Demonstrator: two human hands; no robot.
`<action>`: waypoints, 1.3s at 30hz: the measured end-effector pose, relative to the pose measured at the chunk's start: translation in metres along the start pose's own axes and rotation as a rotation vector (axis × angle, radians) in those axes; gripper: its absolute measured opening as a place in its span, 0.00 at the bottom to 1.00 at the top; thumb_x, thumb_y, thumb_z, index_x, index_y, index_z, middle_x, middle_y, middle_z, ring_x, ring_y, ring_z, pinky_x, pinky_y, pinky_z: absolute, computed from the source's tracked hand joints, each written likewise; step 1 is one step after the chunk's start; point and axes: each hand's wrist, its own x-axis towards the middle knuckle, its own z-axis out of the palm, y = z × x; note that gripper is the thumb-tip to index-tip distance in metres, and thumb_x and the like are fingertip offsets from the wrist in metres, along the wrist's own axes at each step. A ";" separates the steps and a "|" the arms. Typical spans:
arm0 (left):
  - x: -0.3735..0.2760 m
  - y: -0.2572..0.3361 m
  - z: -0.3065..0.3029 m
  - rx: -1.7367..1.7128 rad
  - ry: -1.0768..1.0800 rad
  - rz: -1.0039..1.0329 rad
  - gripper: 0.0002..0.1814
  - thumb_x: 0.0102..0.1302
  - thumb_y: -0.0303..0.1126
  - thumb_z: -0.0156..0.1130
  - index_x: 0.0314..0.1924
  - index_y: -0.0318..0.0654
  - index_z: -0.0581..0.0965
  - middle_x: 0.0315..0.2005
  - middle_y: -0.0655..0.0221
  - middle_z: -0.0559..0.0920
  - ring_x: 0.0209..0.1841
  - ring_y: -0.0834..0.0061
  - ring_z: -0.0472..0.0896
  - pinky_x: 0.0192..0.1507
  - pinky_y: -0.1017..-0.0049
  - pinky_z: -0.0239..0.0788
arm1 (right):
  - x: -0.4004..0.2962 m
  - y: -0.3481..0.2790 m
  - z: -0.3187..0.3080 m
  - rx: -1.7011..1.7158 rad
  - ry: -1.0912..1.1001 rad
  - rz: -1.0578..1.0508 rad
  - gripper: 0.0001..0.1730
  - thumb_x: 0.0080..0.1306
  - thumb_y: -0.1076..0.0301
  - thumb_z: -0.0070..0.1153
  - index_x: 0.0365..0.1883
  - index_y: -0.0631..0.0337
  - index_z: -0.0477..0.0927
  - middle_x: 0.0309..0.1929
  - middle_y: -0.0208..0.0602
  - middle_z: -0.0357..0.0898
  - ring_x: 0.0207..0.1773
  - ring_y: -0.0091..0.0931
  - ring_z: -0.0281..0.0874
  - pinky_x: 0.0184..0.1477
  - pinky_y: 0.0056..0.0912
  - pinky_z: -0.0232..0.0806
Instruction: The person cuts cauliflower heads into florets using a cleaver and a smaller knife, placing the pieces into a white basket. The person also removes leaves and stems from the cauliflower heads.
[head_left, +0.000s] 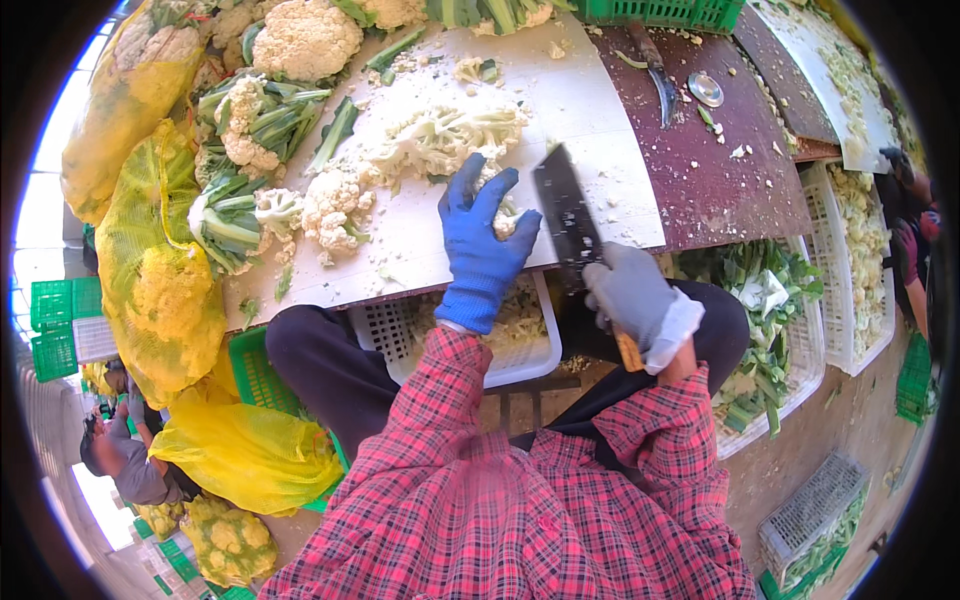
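Observation:
My left hand, in a blue glove, curls its fingers around a small cauliflower piece at the front of the white board. My right hand, gloved in grey, grips a cleaver by its wooden handle. The dark blade slants up and left, a short gap to the right of my left hand. Beyond my fingers lies a heap of cut cauliflower florets. Further left are a loose cauliflower chunk and leafy cauliflower heads. My left palm is hidden.
A white crate with florets sits below the board's edge. Another crate at right holds leaves. A curved knife and a metal lid lie on the dark red board. Yellow mesh sacks crowd the left; a person is beyond.

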 end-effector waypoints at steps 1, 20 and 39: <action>0.003 -0.002 -0.007 0.067 -0.015 0.040 0.27 0.49 0.34 0.77 0.53 0.46 0.82 0.65 0.58 0.68 0.65 0.57 0.68 0.66 0.61 0.65 | -0.003 0.004 -0.010 0.040 0.036 0.027 0.12 0.70 0.66 0.48 0.41 0.69 0.76 0.23 0.36 0.76 0.17 0.24 0.72 0.20 0.29 0.66; 0.093 -0.035 -0.007 0.355 -0.036 0.024 0.26 0.63 0.40 0.68 0.60 0.45 0.77 0.52 0.58 0.81 0.50 0.57 0.81 0.53 0.64 0.74 | 0.028 0.005 0.006 0.187 0.262 -0.291 0.12 0.72 0.65 0.49 0.41 0.67 0.77 0.22 0.35 0.77 0.19 0.20 0.74 0.20 0.26 0.65; 0.020 -0.019 0.014 -0.049 0.322 -0.047 0.27 0.57 0.31 0.73 0.57 0.39 0.77 0.59 0.58 0.74 0.63 0.60 0.70 0.68 0.64 0.58 | 0.010 0.011 0.043 0.265 -0.105 -0.124 0.12 0.71 0.67 0.48 0.34 0.69 0.73 0.22 0.37 0.76 0.19 0.23 0.72 0.22 0.28 0.67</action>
